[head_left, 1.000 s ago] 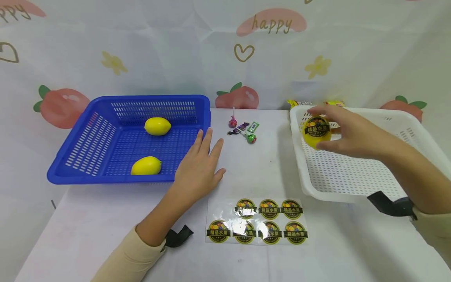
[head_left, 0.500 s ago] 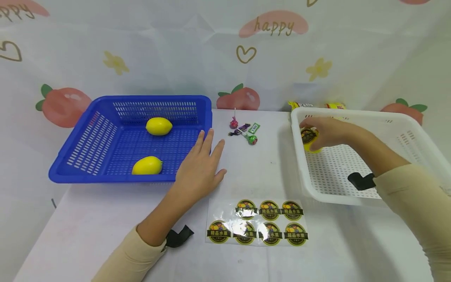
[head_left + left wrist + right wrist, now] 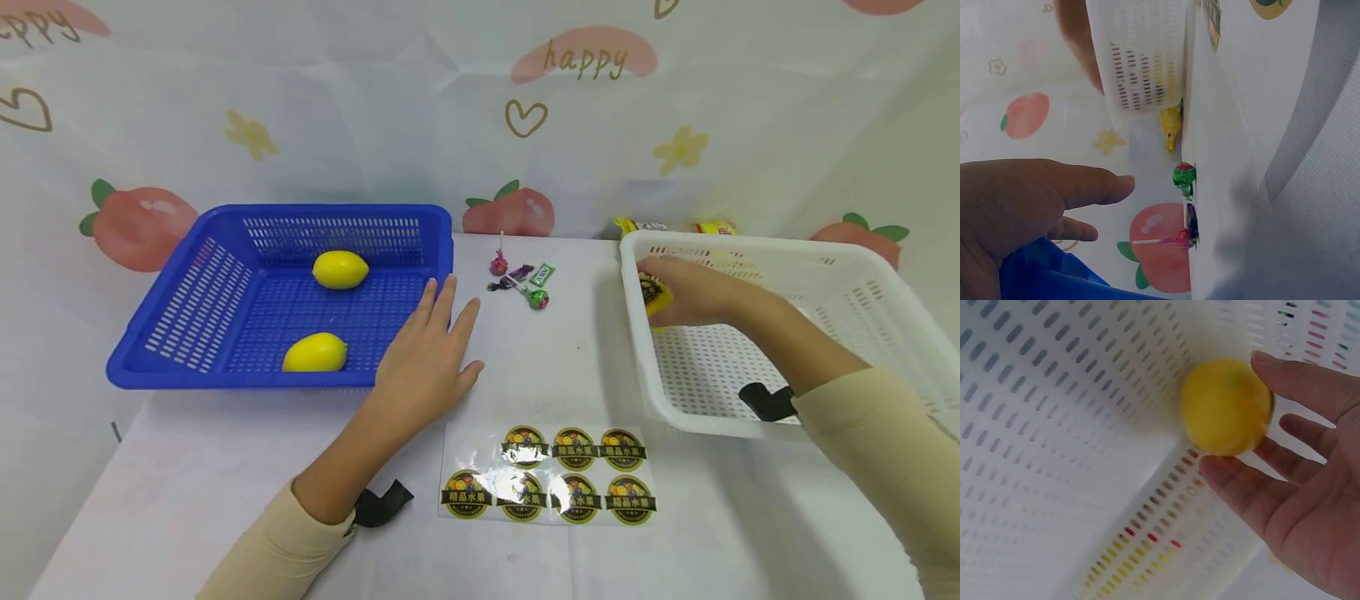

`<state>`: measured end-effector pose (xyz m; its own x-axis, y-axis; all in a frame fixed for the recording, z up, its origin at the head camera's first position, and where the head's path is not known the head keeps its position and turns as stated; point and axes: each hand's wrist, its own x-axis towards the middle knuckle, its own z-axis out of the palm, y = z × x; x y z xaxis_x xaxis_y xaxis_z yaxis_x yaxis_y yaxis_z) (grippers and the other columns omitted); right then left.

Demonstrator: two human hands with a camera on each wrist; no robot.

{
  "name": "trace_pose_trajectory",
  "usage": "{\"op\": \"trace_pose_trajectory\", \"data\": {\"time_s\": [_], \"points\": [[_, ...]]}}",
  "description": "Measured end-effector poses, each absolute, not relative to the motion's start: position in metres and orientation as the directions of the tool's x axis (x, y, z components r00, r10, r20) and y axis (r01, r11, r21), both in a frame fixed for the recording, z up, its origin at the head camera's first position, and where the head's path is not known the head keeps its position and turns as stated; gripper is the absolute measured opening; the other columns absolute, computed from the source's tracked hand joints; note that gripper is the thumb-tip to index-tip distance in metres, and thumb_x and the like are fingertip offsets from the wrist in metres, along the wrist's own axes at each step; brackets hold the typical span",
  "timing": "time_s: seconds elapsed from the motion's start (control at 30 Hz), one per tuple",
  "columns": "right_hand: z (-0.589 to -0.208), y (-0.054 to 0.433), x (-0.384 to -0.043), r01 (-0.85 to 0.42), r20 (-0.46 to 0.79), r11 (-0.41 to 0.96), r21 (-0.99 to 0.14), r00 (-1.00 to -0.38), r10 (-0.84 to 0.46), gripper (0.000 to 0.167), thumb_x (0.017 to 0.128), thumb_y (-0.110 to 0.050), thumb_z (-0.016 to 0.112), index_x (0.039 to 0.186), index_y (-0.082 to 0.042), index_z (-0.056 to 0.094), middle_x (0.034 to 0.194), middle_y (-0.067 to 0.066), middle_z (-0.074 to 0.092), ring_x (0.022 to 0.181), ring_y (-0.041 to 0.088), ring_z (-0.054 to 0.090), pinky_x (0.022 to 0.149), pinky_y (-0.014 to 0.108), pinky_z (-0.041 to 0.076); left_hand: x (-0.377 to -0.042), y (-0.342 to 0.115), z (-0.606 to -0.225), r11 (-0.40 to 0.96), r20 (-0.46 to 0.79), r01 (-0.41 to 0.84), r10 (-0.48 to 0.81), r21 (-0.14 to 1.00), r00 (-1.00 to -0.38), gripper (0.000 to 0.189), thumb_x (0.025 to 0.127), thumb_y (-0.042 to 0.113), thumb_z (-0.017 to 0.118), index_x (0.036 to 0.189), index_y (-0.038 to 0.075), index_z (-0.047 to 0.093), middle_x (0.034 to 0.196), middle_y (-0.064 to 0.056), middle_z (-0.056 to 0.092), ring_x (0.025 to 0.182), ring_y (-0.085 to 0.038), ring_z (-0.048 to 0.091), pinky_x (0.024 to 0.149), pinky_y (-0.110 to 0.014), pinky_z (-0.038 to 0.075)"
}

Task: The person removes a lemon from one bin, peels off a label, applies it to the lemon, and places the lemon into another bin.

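In the head view my right hand (image 3: 693, 292) is inside the white basket (image 3: 720, 423), at its far left corner. Its thumb and fingers grip a yellow lemon (image 3: 1225, 406) with a black and gold round sticker, of which only part shows in the head view. The right wrist view has the lemon by the basket's corner. My left hand (image 3: 423, 358), fingers spread, lies over the right front corner of the blue basket (image 3: 240, 381). Two lemons are in that basket, one at the back (image 3: 341, 270) and one at the front (image 3: 315, 353).
A sheet of round stickers (image 3: 547, 475) lies at the table's front middle. Lollipops and small wrapped candies (image 3: 537, 297) lie between the baskets. Yellow snack packets (image 3: 641, 225) stick out behind the white basket, against the printed backdrop.
My right hand has moved left and down into the white basket's far left corner with the lemon. The left hand has stayed in place.
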<state>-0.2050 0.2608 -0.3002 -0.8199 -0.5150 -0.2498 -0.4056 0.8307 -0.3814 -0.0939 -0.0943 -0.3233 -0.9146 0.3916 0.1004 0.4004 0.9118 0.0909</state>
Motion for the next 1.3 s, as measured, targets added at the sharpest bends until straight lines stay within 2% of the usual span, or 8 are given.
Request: {"op": "trace_pose_trajectory", "data": {"time_s": [0.3, 0.5, 0.7, 0.83, 0.93, 1.07, 1.2, 1.3], "points": [[-0.267, 0.251, -0.171, -0.460, -0.271, 0.852, -0.249, -0.812, -0.517, 0.063, 0.091, -0.014, 0.073, 0.144, 0.005, 0.045, 0.142, 0.030, 0.047, 0.128, 0.047, 0.047, 0.102, 0.063, 0.039, -0.094, -0.094, -0.324, 0.912, 0.088, 0.399, 0.392, 0.092, -0.916, 0.076, 0.093, 0.039, 0.071, 0.154, 0.007, 0.039, 0.163, -0.024, 0.014, 0.149, -0.043, 0.013, 0.115, -0.050, 0.027], [-0.257, 0.241, -0.120, -0.540, -0.140, 0.824, -0.170, -0.815, -0.563, 0.062, 0.091, -0.020, 0.075, 0.142, 0.003, 0.048, 0.137, 0.026, 0.052, 0.124, 0.045, 0.051, 0.099, 0.062, 0.042, -0.096, -0.096, -0.323, 0.907, 0.048, 0.391, 0.388, 0.158, -0.920, 0.079, 0.093, 0.044, 0.070, 0.155, 0.008, 0.037, 0.164, -0.022, 0.010, 0.148, -0.044, 0.013, 0.114, -0.053, 0.027], [-0.276, 0.236, -0.069, -0.523, -0.092, 0.824, -0.219, -0.829, -0.551, 0.071, 0.090, -0.037, 0.076, 0.147, -0.007, 0.047, 0.151, 0.024, 0.040, 0.135, 0.046, 0.038, 0.104, 0.065, 0.036, -0.096, -0.113, -0.309, 0.855, -0.053, 0.318, 0.371, 0.409, -0.927, 0.084, 0.097, 0.064, 0.048, 0.162, 0.017, 0.019, 0.167, -0.011, 0.001, 0.151, -0.036, 0.005, 0.115, -0.059, 0.021], [-0.297, 0.236, -0.049, -0.526, -0.034, 0.814, -0.245, -0.835, -0.550, 0.074, 0.087, -0.035, 0.079, 0.149, -0.009, 0.046, 0.161, 0.021, 0.023, 0.140, 0.047, 0.031, 0.103, 0.067, 0.035, -0.100, -0.139, -0.294, 0.864, -0.100, 0.243, 0.317, 0.441, -0.943, 0.080, 0.100, 0.065, 0.038, 0.161, 0.016, 0.021, 0.167, -0.010, 0.003, 0.152, -0.035, 0.004, 0.115, -0.062, 0.015], [-0.311, 0.235, -0.042, -0.554, 0.058, 0.799, -0.234, -0.828, -0.557, 0.076, 0.084, -0.029, 0.082, 0.148, -0.009, 0.046, 0.164, 0.020, 0.015, 0.139, 0.048, 0.033, 0.100, 0.066, 0.039, -0.105, -0.163, -0.286, 0.893, -0.145, 0.206, 0.284, 0.401, -0.948, 0.071, 0.104, 0.054, 0.042, 0.158, 0.009, 0.030, 0.165, -0.018, 0.014, 0.150, -0.039, 0.010, 0.114, -0.064, 0.016], [-0.321, 0.234, -0.041, -0.592, 0.181, 0.781, -0.196, -0.805, -0.565, 0.079, 0.078, -0.024, 0.086, 0.146, -0.009, 0.048, 0.163, 0.021, 0.018, 0.130, 0.050, 0.045, 0.093, 0.065, 0.046, -0.112, -0.195, -0.283, 0.915, -0.247, 0.138, 0.244, 0.379, -0.938, 0.070, 0.102, 0.043, 0.055, 0.154, 0.001, 0.034, 0.159, -0.025, 0.027, 0.146, -0.044, 0.023, 0.114, -0.063, 0.021], [-0.324, 0.232, -0.041, -0.589, 0.205, 0.785, -0.193, -0.806, -0.555, 0.077, 0.079, -0.025, 0.085, 0.145, -0.010, 0.050, 0.162, 0.021, 0.020, 0.122, 0.050, 0.053, 0.083, 0.062, 0.052, -0.119, -0.222, -0.289, 0.928, -0.366, 0.027, 0.173, 0.371, -0.914, 0.083, 0.096, 0.047, 0.063, 0.154, -0.003, 0.031, 0.153, -0.030, 0.033, 0.139, -0.050, 0.030, 0.109, -0.067, 0.025], [-0.324, 0.231, -0.041, -0.579, 0.199, 0.790, -0.202, -0.814, -0.546, 0.074, 0.080, -0.027, 0.084, 0.145, -0.012, 0.050, 0.162, 0.019, 0.021, 0.117, 0.046, 0.058, 0.068, 0.049, 0.057, -0.123, -0.237, -0.296, 0.933, -0.430, -0.021, 0.145, 0.358, -0.891, 0.087, 0.091, 0.051, 0.068, 0.151, -0.003, 0.036, 0.149, -0.032, 0.039, 0.133, -0.053, 0.036, 0.105, -0.070, 0.029]]}}
